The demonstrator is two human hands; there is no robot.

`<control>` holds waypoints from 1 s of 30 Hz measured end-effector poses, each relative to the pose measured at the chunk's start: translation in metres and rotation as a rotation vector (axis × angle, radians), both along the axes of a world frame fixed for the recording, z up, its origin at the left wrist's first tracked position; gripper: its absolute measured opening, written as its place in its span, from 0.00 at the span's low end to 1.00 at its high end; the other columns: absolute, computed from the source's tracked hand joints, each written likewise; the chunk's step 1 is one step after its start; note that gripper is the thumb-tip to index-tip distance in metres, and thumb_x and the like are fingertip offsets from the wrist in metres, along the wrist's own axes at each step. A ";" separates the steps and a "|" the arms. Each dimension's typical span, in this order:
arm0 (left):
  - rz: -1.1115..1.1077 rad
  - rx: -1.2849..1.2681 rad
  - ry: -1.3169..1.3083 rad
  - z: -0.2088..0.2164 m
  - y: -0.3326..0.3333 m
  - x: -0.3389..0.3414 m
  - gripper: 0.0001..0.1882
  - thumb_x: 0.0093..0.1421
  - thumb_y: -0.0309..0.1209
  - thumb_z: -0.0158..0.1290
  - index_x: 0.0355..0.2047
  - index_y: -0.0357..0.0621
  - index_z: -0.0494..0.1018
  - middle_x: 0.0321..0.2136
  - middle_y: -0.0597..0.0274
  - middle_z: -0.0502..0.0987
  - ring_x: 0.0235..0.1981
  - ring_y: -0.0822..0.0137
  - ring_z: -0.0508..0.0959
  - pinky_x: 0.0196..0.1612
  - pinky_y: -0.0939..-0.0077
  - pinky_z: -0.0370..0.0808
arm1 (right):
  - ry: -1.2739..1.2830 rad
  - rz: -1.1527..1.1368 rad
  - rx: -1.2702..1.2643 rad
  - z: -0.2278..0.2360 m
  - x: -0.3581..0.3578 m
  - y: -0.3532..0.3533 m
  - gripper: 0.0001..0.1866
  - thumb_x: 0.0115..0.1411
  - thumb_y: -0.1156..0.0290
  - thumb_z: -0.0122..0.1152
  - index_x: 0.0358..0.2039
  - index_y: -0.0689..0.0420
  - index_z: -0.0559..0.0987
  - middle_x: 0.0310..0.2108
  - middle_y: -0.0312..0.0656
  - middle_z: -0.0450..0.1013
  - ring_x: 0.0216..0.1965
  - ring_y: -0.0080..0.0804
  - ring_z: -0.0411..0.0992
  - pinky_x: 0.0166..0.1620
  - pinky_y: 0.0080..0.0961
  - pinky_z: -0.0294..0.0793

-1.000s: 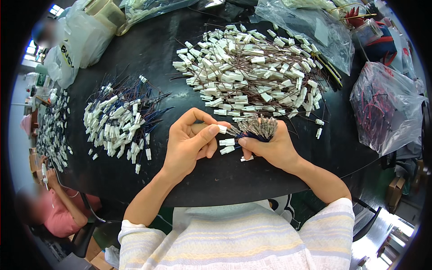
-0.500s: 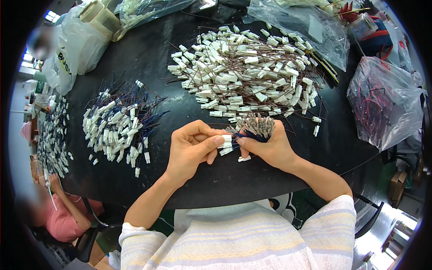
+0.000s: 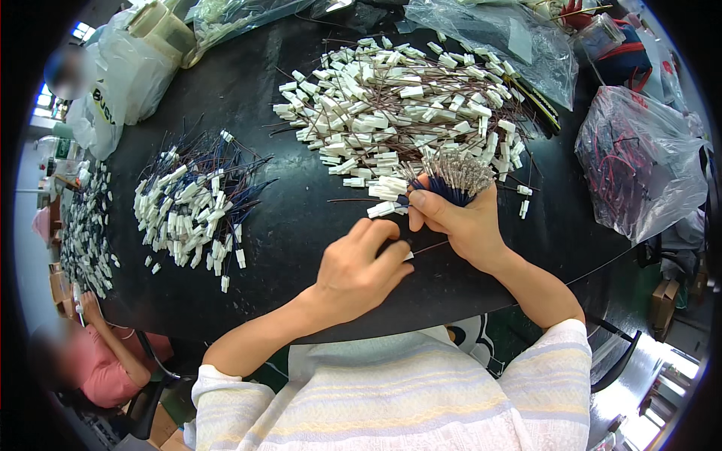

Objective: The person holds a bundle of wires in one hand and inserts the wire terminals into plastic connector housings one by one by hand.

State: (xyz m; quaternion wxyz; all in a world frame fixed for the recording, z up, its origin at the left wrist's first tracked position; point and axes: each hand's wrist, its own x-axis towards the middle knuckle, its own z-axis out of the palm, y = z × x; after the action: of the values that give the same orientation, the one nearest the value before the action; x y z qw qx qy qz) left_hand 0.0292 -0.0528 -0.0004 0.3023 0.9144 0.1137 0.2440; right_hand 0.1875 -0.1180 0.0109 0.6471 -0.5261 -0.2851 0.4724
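Dark blue wire bundle (image 3: 455,188), metal-tipped, gripped in right hand (image 3: 474,227), thumb pressed across front; white connectors (image 3: 387,192) seen at bundle's left end. Left hand (image 3: 361,264) held lower, knuckles up, fingers half curled; small white connector (image 3: 409,256) seen at fingertips, whether gripped cannot be told. Large pile of brown-wired connectors (image 3: 406,101) spread beyond hands on black table (image 3: 289,225); smaller blue-wired pile (image 3: 184,210) heaped at left. Clear bag (image 3: 628,165) filled with reddish wires, set at right. Pink-sleeved person (image 3: 113,368) seated far left.

Connectors (image 3: 390,186) are white, bunched wires (image 3: 450,194) blue, shirt (image 3: 398,398) striped.
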 end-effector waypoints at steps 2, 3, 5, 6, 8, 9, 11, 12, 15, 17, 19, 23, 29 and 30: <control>0.017 0.033 -0.003 -0.004 0.002 -0.002 0.12 0.41 0.22 0.60 0.27 0.39 0.72 0.27 0.56 0.70 0.27 0.58 0.73 0.27 0.70 0.71 | 0.004 0.047 -0.031 0.004 -0.001 -0.004 0.05 0.51 0.79 0.58 0.30 0.62 0.72 0.18 0.39 0.71 0.18 0.17 0.67 0.19 0.11 0.60; 0.053 0.026 -0.038 -0.004 0.010 -0.001 0.11 0.41 0.21 0.59 0.28 0.39 0.72 0.26 0.56 0.70 0.26 0.57 0.73 0.27 0.71 0.71 | 0.005 0.082 -0.064 0.005 0.000 -0.006 0.03 0.51 0.79 0.57 0.27 0.63 0.73 0.17 0.35 0.71 0.19 0.16 0.67 0.22 0.12 0.64; 0.218 -0.305 0.073 -0.003 0.022 -0.009 0.10 0.47 0.18 0.56 0.31 0.35 0.72 0.24 0.61 0.73 0.24 0.74 0.73 0.27 0.83 0.69 | -0.014 0.127 -0.063 0.005 0.003 -0.009 0.02 0.52 0.78 0.57 0.27 0.63 0.74 0.17 0.35 0.71 0.19 0.16 0.67 0.22 0.13 0.64; 0.263 -0.443 0.052 0.000 0.028 -0.013 0.07 0.49 0.19 0.55 0.30 0.36 0.72 0.22 0.62 0.73 0.21 0.76 0.71 0.23 0.84 0.67 | -0.037 0.200 -0.068 0.008 0.002 -0.010 0.02 0.52 0.78 0.57 0.27 0.63 0.74 0.16 0.35 0.71 0.18 0.16 0.67 0.22 0.14 0.64; 0.297 -0.787 -0.043 0.002 0.032 -0.017 0.04 0.54 0.22 0.53 0.30 0.35 0.72 0.22 0.65 0.75 0.21 0.84 0.67 0.21 0.89 0.62 | -0.048 0.253 -0.043 0.004 -0.004 -0.009 0.03 0.50 0.80 0.58 0.25 0.62 0.73 0.17 0.39 0.71 0.16 0.17 0.67 0.17 0.11 0.59; 0.300 -0.788 -0.038 0.005 0.033 -0.019 0.04 0.54 0.22 0.53 0.30 0.35 0.72 0.22 0.65 0.75 0.21 0.84 0.67 0.21 0.89 0.62 | -0.043 0.255 -0.044 0.001 -0.004 -0.008 0.03 0.50 0.80 0.58 0.25 0.62 0.73 0.17 0.39 0.71 0.16 0.17 0.67 0.17 0.11 0.59; 0.251 -1.028 -0.050 0.013 0.035 -0.021 0.05 0.54 0.23 0.53 0.31 0.32 0.72 0.24 0.61 0.75 0.19 0.80 0.67 0.22 0.89 0.63 | -0.181 0.310 -0.179 -0.002 -0.004 -0.006 0.01 0.51 0.79 0.57 0.25 0.61 0.74 0.15 0.36 0.71 0.16 0.14 0.65 0.18 0.11 0.59; 0.237 -1.050 -0.069 0.011 0.036 -0.022 0.07 0.54 0.24 0.53 0.32 0.32 0.72 0.24 0.60 0.76 0.18 0.81 0.66 0.20 0.90 0.59 | -0.182 0.314 -0.162 -0.001 -0.004 -0.004 0.01 0.51 0.79 0.57 0.25 0.62 0.74 0.14 0.34 0.71 0.15 0.13 0.64 0.18 0.11 0.59; 0.217 -1.155 -0.057 0.013 0.038 -0.025 0.07 0.56 0.23 0.52 0.34 0.32 0.72 0.25 0.61 0.76 0.20 0.81 0.66 0.22 0.89 0.62 | -0.195 0.329 -0.178 -0.002 -0.004 -0.004 0.01 0.51 0.79 0.57 0.25 0.61 0.75 0.14 0.34 0.71 0.15 0.13 0.64 0.18 0.11 0.59; 0.204 -1.181 -0.071 0.010 0.039 -0.025 0.07 0.56 0.24 0.52 0.34 0.32 0.72 0.24 0.61 0.76 0.20 0.81 0.66 0.22 0.89 0.62 | -0.199 0.336 -0.173 -0.001 -0.003 -0.003 0.01 0.51 0.79 0.57 0.25 0.61 0.75 0.14 0.34 0.71 0.16 0.13 0.65 0.18 0.11 0.60; 0.192 -1.207 -0.084 0.009 0.039 -0.025 0.07 0.56 0.24 0.52 0.34 0.32 0.72 0.24 0.61 0.76 0.19 0.81 0.66 0.22 0.89 0.61 | -0.202 0.344 -0.168 -0.001 -0.004 -0.003 0.01 0.51 0.79 0.58 0.25 0.61 0.75 0.14 0.34 0.71 0.16 0.13 0.65 0.19 0.11 0.60; 0.206 -1.154 -0.074 0.009 0.036 -0.023 0.07 0.55 0.24 0.53 0.33 0.32 0.73 0.23 0.63 0.75 0.19 0.82 0.66 0.21 0.90 0.62 | -0.228 0.345 -0.160 -0.004 -0.004 -0.004 0.01 0.51 0.80 0.57 0.25 0.62 0.75 0.15 0.35 0.71 0.17 0.14 0.66 0.20 0.12 0.62; 0.199 -1.112 -0.013 0.007 0.032 -0.022 0.07 0.56 0.24 0.52 0.34 0.33 0.73 0.22 0.65 0.74 0.19 0.81 0.67 0.22 0.90 0.62 | -0.156 0.356 -0.122 -0.006 -0.004 -0.006 0.01 0.51 0.80 0.57 0.26 0.63 0.75 0.16 0.35 0.71 0.18 0.15 0.67 0.21 0.12 0.63; 0.194 -1.117 -0.011 0.007 0.032 -0.022 0.07 0.56 0.24 0.52 0.34 0.34 0.73 0.22 0.65 0.74 0.19 0.81 0.67 0.22 0.90 0.62 | -0.155 0.350 -0.119 -0.006 -0.003 -0.005 0.01 0.51 0.79 0.57 0.26 0.63 0.75 0.16 0.35 0.71 0.18 0.15 0.67 0.21 0.12 0.63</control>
State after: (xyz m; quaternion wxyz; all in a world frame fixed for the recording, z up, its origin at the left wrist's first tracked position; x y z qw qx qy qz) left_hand 0.0072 -0.0210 0.0069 0.7171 0.5994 0.3076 0.1784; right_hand 0.1844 -0.1232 0.0053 0.4990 -0.5407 -0.3929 0.5517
